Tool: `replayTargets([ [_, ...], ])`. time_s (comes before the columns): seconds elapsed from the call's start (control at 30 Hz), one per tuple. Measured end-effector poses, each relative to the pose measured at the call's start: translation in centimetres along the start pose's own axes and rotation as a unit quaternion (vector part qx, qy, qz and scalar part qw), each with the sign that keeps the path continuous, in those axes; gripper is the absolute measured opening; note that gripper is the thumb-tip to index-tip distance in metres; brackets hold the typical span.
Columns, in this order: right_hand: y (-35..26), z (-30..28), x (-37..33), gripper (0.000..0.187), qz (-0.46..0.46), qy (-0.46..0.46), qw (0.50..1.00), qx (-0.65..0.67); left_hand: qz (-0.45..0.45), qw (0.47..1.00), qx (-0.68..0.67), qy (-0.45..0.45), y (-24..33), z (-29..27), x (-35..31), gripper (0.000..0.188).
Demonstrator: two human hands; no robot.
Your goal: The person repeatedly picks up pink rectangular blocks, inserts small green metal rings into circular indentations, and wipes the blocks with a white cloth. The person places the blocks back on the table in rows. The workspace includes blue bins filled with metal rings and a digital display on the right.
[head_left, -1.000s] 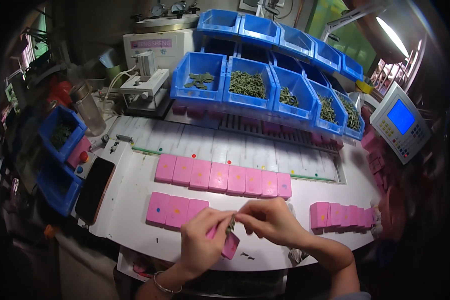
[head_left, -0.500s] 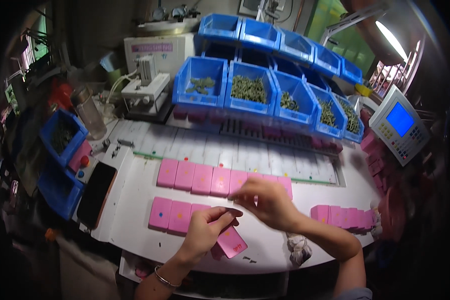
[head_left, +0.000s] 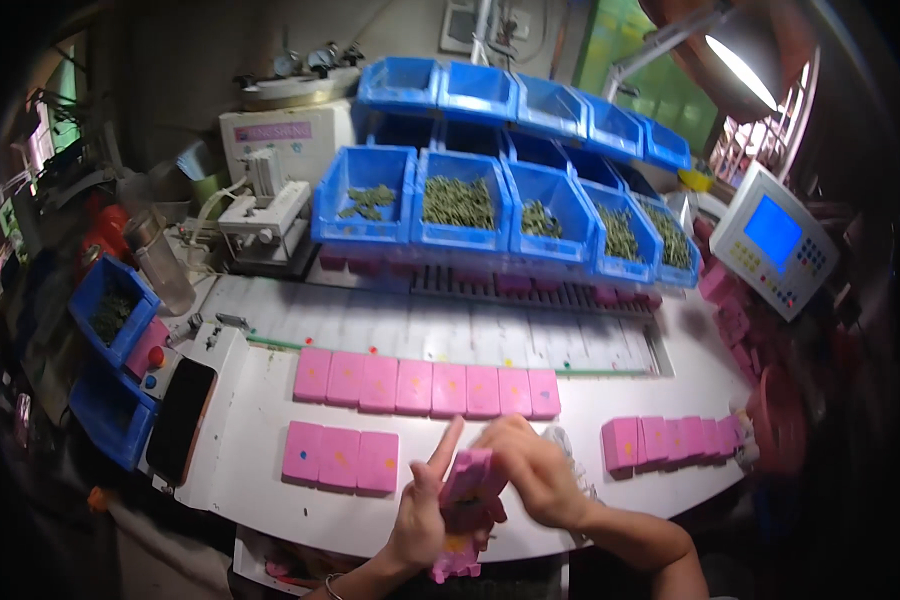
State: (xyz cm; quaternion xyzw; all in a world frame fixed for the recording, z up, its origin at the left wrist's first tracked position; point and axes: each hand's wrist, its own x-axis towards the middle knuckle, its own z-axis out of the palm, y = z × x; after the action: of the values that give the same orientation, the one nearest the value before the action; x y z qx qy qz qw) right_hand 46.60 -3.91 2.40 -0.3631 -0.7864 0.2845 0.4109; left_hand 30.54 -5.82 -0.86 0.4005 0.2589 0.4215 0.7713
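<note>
Head view, only one here. The right hand (head_left: 538, 478) is bent over, an upper pink piece (head_left: 465, 478) apparently pinched at its top by the fingertips; the fingers are blurred. The left hand (head_left: 420, 522) is turned palm inward beside it, forefinger raised and clear of the pink; whether anything is gripped by its other fingers cannot be told. A lower pink piece (head_left: 457, 565) is seen just below, near the front edge of the white worktop (head_left: 258, 440). The pink work in hand is judged to be parted, not closed up; whether a green piece sits inside is not shown.

Progress: eight blocks are lined up in the back row (head_left: 415, 387), three in the front row (head_left: 340, 459), more in the right-hand row (head_left: 675, 440). All look closed; which are finished and which are waiting cannot be told. Green pieces (head_left: 460, 203) are held in the blue bins (head_left: 460, 238) behind. The block in hand is judged unfinished.
</note>
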Motion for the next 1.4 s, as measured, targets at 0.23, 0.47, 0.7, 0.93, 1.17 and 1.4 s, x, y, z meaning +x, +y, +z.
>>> replayTargets([
  [0.23, 0.3, 1.6, -3.1, 0.041, 0.319, 0.045, 0.882, 0.345, -0.099, 0.985, -0.094, -0.109, -1.9, 1.3, -1.0, 0.067],
  [0.47, 3.5, -1.4, -10.6, 0.056, 0.294, -0.040, 0.903, -0.312, -0.059, 0.997, -0.046, 0.034, -4.5, 0.9, 0.4, 0.045],
  [0.7, -0.6, -0.4, -9.4, 0.062, 0.036, 0.037, 0.960, -0.275, -0.092, 0.984, -0.064, 0.137, -5.8, 0.5, 1.7, 0.038],
  [0.93, 0.4, 0.8, -9.4, 0.059, 0.059, -0.005, 0.952, -0.301, -0.033, 0.979, 0.113, 0.165, -6.8, -0.2, 1.8, 0.045],
  [1.17, 0.4, 1.2, -9.6, 0.056, 0.053, -0.026, 0.950, -0.308, -0.069, 0.976, 0.114, 0.173, -6.4, 0.5, 2.2, 0.044],
  [1.4, 0.5, 1.8, -9.6, 0.062, 0.036, -0.040, 0.938, -0.343, 0.058, 0.971, 0.189, 0.132, -7.5, -0.4, 2.4, 0.043],
])
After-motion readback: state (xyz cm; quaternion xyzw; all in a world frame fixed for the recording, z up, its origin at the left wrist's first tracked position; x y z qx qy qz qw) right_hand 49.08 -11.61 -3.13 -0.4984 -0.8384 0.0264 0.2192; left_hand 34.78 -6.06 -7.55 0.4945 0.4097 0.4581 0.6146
